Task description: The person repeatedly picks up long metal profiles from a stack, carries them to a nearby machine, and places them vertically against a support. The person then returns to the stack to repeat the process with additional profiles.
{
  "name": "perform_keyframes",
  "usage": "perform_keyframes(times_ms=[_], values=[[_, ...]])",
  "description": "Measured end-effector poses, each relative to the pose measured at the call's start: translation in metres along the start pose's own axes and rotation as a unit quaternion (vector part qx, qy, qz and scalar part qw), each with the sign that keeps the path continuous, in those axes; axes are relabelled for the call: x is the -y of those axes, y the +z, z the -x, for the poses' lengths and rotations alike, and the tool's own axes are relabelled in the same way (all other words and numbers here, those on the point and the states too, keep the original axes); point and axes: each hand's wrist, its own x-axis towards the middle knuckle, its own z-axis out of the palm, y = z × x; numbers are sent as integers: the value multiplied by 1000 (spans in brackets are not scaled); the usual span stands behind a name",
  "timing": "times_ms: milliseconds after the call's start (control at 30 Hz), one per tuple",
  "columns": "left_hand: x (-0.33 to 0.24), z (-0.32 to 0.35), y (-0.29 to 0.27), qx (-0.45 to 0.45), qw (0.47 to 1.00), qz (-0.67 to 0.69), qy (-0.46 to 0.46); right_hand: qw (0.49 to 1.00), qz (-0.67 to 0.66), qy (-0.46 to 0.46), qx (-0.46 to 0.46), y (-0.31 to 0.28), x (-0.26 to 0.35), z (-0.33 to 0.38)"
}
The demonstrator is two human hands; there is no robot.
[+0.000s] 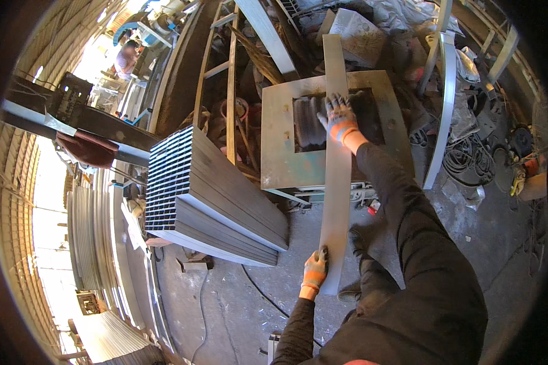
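A long flat metal bar (337, 201) lies across the top of a square steel machine (280, 167), its near end reaching toward my body. Near that end my left hand (316, 269), in an orange and grey glove, is closed around the bar's left edge. My right hand (340, 119), gloved alike, lies flat on the bar with its fingers spread, over the machine's opening. Inside the opening a dark, ribbed, roller-like surface (311, 121) shows to the left of the bar. What lies directly beneath the bar is hidden.
A stack of rectangular metal tubes (225, 194) stands left of the machine. Cables (469, 158) and clutter cover the right floor. A leaning metal strip (444, 109) rises at the right. Long profiles (91, 237) line the left. A person (126, 59) is far off.
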Motion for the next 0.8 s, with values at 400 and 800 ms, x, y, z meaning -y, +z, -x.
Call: perform_keyframes(times_ms=[400,800], values=[[124,291,-9,-5,992,41,-120,991,-116,-39,-59,-81,94,285],[212,491,-32,108,943,70,-308,982,-163,-89,33,-131,144,498]])
